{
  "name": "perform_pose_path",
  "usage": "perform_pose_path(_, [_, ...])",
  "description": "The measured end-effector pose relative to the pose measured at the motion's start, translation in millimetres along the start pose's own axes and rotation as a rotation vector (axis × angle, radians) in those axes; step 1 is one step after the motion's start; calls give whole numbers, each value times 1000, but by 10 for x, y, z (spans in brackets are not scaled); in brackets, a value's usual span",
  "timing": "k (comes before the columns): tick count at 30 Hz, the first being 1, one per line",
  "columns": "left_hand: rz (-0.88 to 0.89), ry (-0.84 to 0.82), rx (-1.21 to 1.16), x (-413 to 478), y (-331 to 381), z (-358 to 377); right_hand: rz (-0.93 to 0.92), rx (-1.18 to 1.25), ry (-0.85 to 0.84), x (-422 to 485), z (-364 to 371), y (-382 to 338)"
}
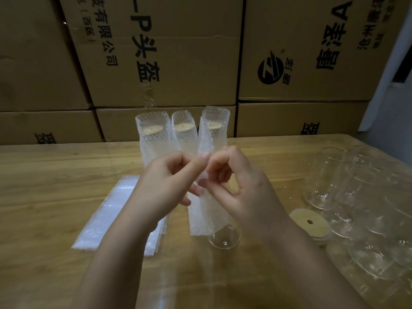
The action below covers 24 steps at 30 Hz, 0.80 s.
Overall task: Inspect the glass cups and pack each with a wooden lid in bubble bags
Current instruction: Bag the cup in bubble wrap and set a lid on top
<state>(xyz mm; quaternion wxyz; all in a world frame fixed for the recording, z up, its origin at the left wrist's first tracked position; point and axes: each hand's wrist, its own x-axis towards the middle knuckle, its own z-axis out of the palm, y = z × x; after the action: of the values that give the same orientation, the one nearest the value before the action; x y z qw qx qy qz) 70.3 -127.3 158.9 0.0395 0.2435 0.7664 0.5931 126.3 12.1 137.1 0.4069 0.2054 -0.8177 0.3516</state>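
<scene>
My left hand (165,184) and my right hand (236,186) meet above the table's middle, both pinching the top edge of a bubble bag (205,215) that hangs down between them. Just below the bag a bare glass cup (225,237) stands on the table. Three packed bubble bags (153,134), each with a wooden lid showing near its top, stand in a row behind my hands. A stack of flat empty bubble bags (109,212) lies at the left. A loose wooden lid (308,223) with a small hole lies at the right.
Several clear glass cups (356,197) crowd the right side of the wooden table (44,175). Stacked cardboard boxes (169,59) form a wall right behind the table's far edge.
</scene>
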Motion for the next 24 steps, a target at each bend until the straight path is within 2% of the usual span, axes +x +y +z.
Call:
perform_pose_path(4, [-11,-60,-137,7,-19,-42,98,92,23,-13,9,-31])
perform_pose_path(6, [-16,-29,-153,7,-18,-65,178,89,69,-11,-8,-22])
perform_pose_path(9, [2,62,-53,6,-23,-66,284,12,158,-10,-34,34])
perform_pose_path(11, [59,192,59,-2,-34,-59,274,-146,259,-5,-66,68])
perform_pose_path(13, [160,380,202,-13,-41,-31,235,-421,308,-2,-99,90])
perform_pose_path(15, [249,508,313,-37,-21,26,253,-655,281,2,-109,79])
perform_pose_path(17, [331,546,374,-70,6,113,257,-775,248,2,-83,11])
perform_pose_path(19, [418,539,430,-100,30,224,191,-720,195,-11,-40,-100])
perform_pose_path(21, [488,507,467,-126,48,323,195,-486,112,-11,-20,-206])
perform_pose_path(24, [585,452,518,-161,88,399,398,-89,-38,29,-76,-256])
